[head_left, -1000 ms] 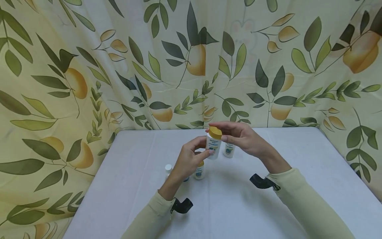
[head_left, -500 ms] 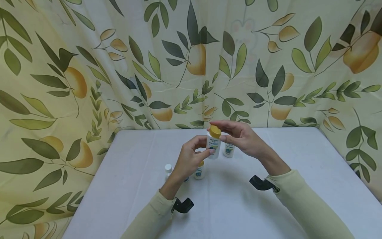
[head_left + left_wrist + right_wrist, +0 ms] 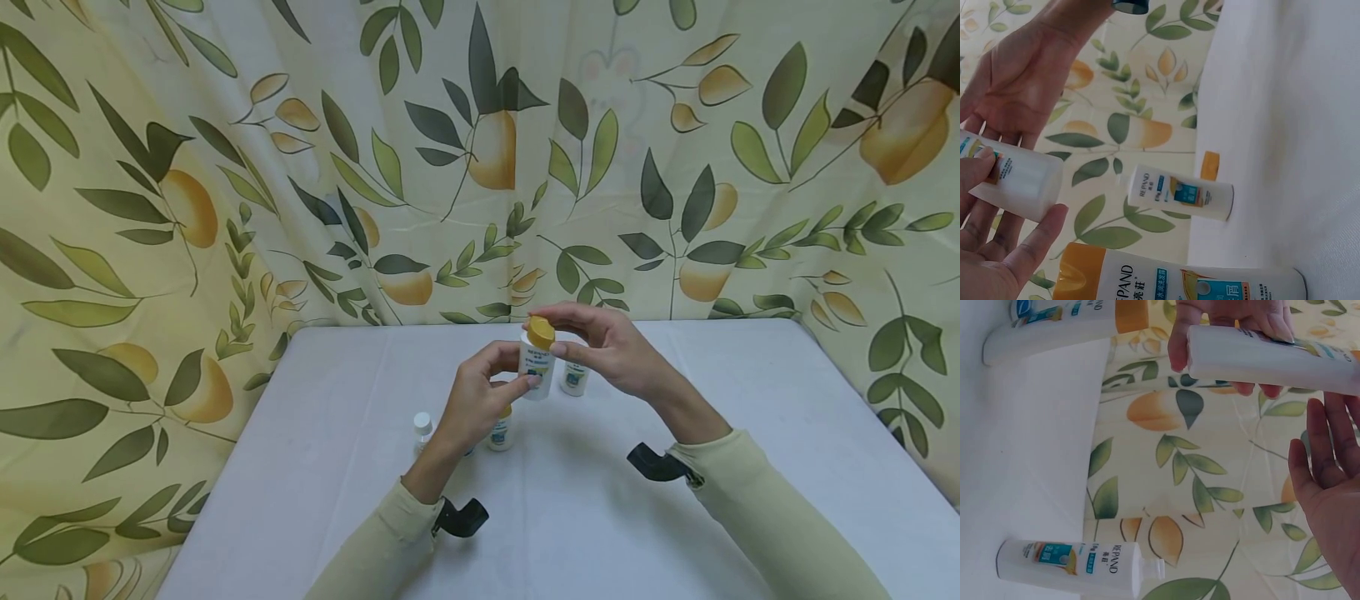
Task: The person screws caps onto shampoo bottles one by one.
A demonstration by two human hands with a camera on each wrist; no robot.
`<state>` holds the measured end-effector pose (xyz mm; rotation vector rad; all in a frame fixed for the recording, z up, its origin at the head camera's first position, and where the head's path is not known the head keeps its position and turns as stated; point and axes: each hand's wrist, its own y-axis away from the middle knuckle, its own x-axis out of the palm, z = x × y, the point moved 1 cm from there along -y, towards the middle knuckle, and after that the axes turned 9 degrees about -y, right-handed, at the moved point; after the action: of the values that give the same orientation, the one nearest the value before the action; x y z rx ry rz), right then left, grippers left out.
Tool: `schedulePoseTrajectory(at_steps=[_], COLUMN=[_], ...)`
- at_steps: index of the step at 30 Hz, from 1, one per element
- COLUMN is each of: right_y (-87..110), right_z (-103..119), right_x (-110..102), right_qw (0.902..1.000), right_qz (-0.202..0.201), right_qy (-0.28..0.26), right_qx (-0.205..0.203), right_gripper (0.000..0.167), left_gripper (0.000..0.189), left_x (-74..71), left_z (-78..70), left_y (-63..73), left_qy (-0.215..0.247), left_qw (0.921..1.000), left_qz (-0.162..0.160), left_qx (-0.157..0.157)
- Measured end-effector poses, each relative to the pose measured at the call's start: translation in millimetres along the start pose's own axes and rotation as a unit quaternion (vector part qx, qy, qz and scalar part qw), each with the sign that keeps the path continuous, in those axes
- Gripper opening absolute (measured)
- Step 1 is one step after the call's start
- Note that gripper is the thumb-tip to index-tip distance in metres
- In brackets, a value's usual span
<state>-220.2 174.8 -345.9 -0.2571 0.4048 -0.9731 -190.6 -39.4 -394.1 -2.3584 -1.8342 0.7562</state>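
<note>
My left hand (image 3: 480, 392) holds a white shampoo bottle (image 3: 535, 362) above the table, thumb across its label and fingers behind. A yellow flip-top cap (image 3: 542, 332) sits on its top. My right hand (image 3: 618, 350) is at this cap, thumb on the near side and fingers on the far side. In the right wrist view the held bottle (image 3: 1260, 359) lies sideways across the picture, with its cap end at the edge. Behind my right hand stands a matching bottle (image 3: 575, 379), uncapped, its bare neck showing in the right wrist view.
Another yellow-capped shampoo bottle (image 3: 500, 432) stands just below my left hand. A loose yellow cap (image 3: 1210, 165) sits on the white-covered table (image 3: 600, 517) near the uncapped bottle. A small clear bottle with a white cap (image 3: 423, 425) stands left, partly behind my left wrist.
My right thumb and fingers have shifted slightly around the yellow cap. The left hand and the bottle stay almost in place.
</note>
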Motion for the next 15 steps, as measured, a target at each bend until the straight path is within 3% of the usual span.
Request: schedulePoseTrajectory(at_steps=[15], right_y=[-0.5], right_z=[1.4], right_x=[1.5], right_qw=[0.9998], right_qz=[-0.019], right_qy=[0.004], right_qx=[0.001], right_gripper=[0.041], left_gripper=[0.04], left_x=[1.6], left_z=[-0.8], left_y=[-0.4], left_qy=[-0.006], left_qw=[0.9999], left_qz=[-0.01], left_qx=[0.005])
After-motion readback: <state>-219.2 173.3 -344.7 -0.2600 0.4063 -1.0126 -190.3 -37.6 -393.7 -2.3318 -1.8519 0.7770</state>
